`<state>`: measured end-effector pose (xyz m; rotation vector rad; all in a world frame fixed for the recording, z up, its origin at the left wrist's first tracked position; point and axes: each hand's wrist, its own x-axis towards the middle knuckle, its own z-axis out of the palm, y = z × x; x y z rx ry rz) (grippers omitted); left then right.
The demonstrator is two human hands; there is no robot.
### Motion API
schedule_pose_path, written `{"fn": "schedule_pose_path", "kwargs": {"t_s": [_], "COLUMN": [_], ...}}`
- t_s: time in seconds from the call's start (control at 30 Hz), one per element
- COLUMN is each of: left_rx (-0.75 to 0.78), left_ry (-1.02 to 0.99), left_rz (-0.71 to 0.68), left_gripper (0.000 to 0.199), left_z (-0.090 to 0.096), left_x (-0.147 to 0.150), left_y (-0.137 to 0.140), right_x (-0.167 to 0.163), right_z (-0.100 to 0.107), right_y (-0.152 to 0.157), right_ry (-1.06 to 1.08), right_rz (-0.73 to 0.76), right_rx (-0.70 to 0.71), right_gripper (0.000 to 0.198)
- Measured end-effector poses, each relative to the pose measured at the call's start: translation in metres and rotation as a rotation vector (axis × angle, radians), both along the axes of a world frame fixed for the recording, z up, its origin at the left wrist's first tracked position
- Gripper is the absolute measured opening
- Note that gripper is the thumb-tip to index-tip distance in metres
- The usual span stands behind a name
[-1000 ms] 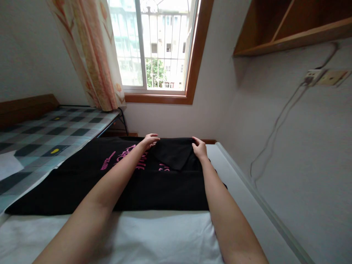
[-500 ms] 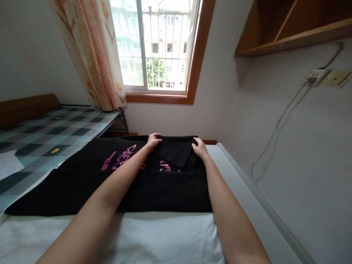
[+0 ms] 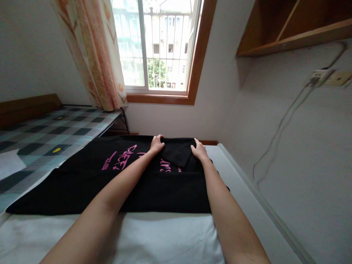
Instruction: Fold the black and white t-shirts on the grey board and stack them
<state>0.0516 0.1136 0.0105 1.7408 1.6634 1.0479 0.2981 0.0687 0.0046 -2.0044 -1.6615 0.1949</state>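
A black T-shirt (image 3: 165, 192) with pink lettering lies spread over the white surface, its near side folded inward in a long strip. At the far edge, my left hand (image 3: 157, 143) pinches the cloth beside a folded-over black sleeve (image 3: 177, 152). My right hand (image 3: 199, 149) grips the far right corner of the same flap, thumb and fingers closed on the fabric. Between the two hands the far edge runs nearly straight. Part of the pink print is covered by the sleeve and by my left forearm.
White bedding (image 3: 165, 234) lies in front of the shirt, with a pale ledge (image 3: 247, 205) along the right wall. To the left is a checkered mattress (image 3: 79, 132) with a white sheet of paper (image 3: 11, 163). A shelf (image 3: 291, 40) and a hanging cable (image 3: 280, 124) are at right.
My left hand has shifted slightly right and nearer to me, and the far edge between the hands dips a little. Some dark cloth now shows to the right of my right forearm.
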Motion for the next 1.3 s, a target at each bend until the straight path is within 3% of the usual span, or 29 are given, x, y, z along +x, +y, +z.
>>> {"fn": "schedule_pose_path", "kwargs": {"t_s": [0.13,0.33,0.5,0.73,0.9,1.03,1.13,1.3], "left_rx": [-0.06,-0.164,-0.307,-0.372,-0.298,-0.254,-0.237,-0.198], "left_ry": [0.115,0.162,0.078,-0.024,0.032,0.067,0.09,0.136], "left_rz": [0.017,0.007,-0.071,-0.093,-0.062,-0.041,-0.033,-0.031], "left_gripper": [0.053,0.041,0.048,0.038,0.044,0.042,0.04,0.038], "left_z": [0.01,0.028,0.028,0.023,0.013,0.005,0.004,0.006], "left_x": [0.0,-0.02,-0.024,-0.024,-0.021,-0.021,-0.021,-0.021], "left_y": [-0.003,0.001,-0.008,-0.022,-0.02,-0.016,-0.017,-0.024], "right_x": [-0.001,-0.002,-0.004,-0.005,-0.005,-0.007,-0.008,-0.002], "right_z": [0.011,0.013,0.014,0.017,0.022,0.032,0.041,0.048], "right_y": [-0.007,-0.008,-0.01,-0.012,-0.013,-0.015,-0.017,-0.021], "right_ry": [0.038,0.111,0.075,0.139,0.155,0.178,0.228,0.33], "right_rz": [-0.053,0.003,-0.047,-0.057,0.065,0.312,0.402,0.386], "right_rx": [0.05,-0.058,0.061,0.048,-0.108,-0.186,-0.25,-0.292], "right_gripper": [0.042,0.029,0.034,0.035,0.057,0.072,0.054,0.025]}}
